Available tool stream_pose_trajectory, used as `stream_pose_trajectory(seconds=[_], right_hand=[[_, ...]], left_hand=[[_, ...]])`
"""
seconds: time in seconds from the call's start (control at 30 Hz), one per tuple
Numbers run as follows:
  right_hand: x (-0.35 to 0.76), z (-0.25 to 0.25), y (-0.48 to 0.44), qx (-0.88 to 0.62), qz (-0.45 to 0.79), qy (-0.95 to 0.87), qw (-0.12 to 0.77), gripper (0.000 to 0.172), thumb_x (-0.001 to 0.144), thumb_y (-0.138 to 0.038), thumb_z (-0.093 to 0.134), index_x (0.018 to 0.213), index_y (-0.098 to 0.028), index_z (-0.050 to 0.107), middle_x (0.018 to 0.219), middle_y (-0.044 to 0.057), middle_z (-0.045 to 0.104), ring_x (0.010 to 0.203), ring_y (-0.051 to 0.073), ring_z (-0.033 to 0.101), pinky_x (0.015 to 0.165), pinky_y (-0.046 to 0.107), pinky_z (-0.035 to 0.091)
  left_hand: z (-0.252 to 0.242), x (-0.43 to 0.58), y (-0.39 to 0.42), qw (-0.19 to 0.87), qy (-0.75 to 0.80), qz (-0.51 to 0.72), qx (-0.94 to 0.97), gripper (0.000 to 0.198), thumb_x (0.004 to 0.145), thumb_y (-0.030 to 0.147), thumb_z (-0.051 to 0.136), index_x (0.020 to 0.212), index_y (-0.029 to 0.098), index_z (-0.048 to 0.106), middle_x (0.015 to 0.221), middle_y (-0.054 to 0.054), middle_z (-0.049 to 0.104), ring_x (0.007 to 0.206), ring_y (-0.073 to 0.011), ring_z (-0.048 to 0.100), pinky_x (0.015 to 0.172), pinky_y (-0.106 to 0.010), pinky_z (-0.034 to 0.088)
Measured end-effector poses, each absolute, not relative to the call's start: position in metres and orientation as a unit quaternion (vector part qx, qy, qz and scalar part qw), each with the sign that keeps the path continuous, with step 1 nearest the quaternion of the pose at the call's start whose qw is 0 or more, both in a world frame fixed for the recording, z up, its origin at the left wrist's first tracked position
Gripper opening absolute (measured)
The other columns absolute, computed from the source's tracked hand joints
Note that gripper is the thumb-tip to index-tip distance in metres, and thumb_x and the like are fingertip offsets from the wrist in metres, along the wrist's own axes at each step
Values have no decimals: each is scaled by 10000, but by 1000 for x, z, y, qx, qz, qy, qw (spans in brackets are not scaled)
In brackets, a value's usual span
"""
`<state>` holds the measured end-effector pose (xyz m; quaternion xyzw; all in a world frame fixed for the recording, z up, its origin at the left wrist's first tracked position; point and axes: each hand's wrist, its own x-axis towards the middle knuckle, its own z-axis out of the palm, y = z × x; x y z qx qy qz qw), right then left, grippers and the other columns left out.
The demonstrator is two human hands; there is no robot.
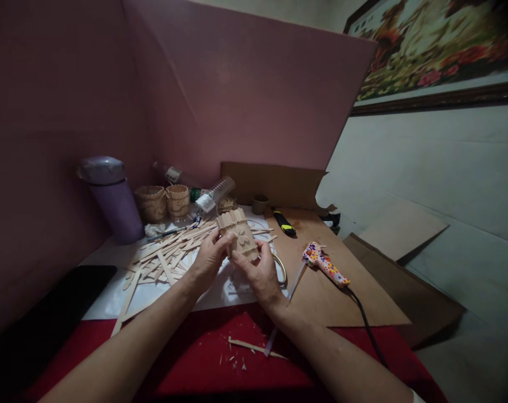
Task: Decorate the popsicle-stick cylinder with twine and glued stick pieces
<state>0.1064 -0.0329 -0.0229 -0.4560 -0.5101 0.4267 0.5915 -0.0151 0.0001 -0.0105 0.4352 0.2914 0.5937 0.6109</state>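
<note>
A small cup made of wooden sticks [239,235], with a bow-like ornament on its front, is held slightly tilted above the table. My left hand [211,257] grips its left side, the thumb on the front. From the right and below, my right hand [260,271] closes round it. Many loose wooden sticks [169,257] lie in a pile on white paper to the left. A flower-patterned glue gun [325,264] rests on the cardboard [363,302] to the right. Partly hidden behind my right hand is a round metallic ring [282,270].
A purple tumbler [115,207], two wooden cups [178,202] and plastic bottles [214,195] stand or lie at the back left. A black and yellow cutter [284,223] lies on the cardboard. Wood scraps [237,358] are on the red cloth [186,364]. A black cord [365,319] crosses the right side.
</note>
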Motion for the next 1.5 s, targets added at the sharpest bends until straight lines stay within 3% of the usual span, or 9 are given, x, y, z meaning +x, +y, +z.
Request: stream_pose_trajectory(seconds=[0.77, 1.03, 1.33, 1.5], right_hand=[[106, -31, -29, -452, 412, -520, 597, 588, 679, -505, 773, 1100, -204, 494, 1007, 72, 688, 787, 202, 672, 691, 319, 526], [105, -30, -32, -462, 401, -528, 589, 603, 671, -534, 760, 1092, -200, 486, 1004, 73, 673, 757, 198, 657, 664, 321, 520], [106, -32, -30, -465, 401, -529, 586, 618, 674, -522, 762, 1114, -203, 467, 1005, 76, 680, 792, 207, 672, 693, 327, 533], [106, -32, -30, -459, 403, -530, 588, 603, 684, -531, 752, 1107, -206, 470, 994, 72, 681, 772, 202, 665, 683, 323, 526]], left_hand=[[-12, -14, -1, 614, 275, 600, 433, 423, 783, 402, 712, 1095, 127, 636, 1022, -111, 712, 892, -229, 666, 805, -339, 501], [-14, -13, 2, 594, 289, 612, 435, 483, 719, 392, 769, 1107, 130, 650, 1047, -116, 715, 935, -250, 667, 847, -362, 503], [-12, -12, 1, 588, 299, 613, 435, 505, 689, 411, 782, 1075, 116, 645, 1009, -115, 707, 870, -238, 661, 758, -327, 498], [-8, -12, -2, 606, 289, 609, 423, 494, 690, 389, 780, 1085, 132, 631, 1048, -110, 702, 907, -234, 662, 806, -334, 502]])
